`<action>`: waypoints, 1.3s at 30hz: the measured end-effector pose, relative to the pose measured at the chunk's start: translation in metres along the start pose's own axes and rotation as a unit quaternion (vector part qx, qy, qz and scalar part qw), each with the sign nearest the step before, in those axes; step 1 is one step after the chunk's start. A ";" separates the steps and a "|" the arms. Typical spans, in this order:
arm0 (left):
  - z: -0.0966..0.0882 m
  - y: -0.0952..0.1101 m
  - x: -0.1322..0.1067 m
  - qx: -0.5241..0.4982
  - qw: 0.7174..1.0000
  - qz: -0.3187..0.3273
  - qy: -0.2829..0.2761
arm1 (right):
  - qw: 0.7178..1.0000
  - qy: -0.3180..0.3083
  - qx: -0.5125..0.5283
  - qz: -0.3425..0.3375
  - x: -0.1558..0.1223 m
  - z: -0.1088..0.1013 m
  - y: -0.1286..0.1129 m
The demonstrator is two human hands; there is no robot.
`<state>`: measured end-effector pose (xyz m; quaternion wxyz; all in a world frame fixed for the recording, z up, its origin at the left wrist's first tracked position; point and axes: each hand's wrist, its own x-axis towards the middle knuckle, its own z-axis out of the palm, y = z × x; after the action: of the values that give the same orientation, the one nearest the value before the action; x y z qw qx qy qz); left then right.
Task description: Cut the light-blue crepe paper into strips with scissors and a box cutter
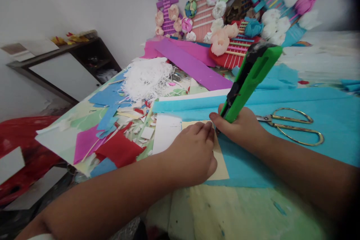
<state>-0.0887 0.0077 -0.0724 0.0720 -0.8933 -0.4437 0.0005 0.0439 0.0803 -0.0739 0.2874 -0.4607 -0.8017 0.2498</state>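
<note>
My right hand (244, 125) is closed around a green and black box cutter (247, 82). The cutter stands tilted, its lower end at the right edge of a cream card (222, 163). My left hand (194, 153) presses on that card with fingers bent and held together, their tips close to the cutter. White card (167, 129) lies to the left of the cream one. Both lie over blue crepe paper (295, 165). Gold-handled scissors (292, 122) rest on the blue paper just right of my right hand, their blades partly hidden behind it.
A heap of white string (147, 77) sits at the back left, above scattered paper scraps (120, 146). A purple strip (194, 62) crosses the rear of the table. Decorated guitar shapes with paper flowers (219, 41) lean on the wall. A dark cabinet (67, 67) stands left.
</note>
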 end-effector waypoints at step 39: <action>-0.001 0.000 -0.002 -0.028 0.999 -0.012 -0.025 | 1.000 0.002 -0.014 0.001 -0.004 0.000 0.001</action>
<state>-0.0894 0.0061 -0.0713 0.0361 -0.8891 -0.4562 0.0096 0.0457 0.0768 -0.0755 0.2820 -0.4660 -0.8042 0.2379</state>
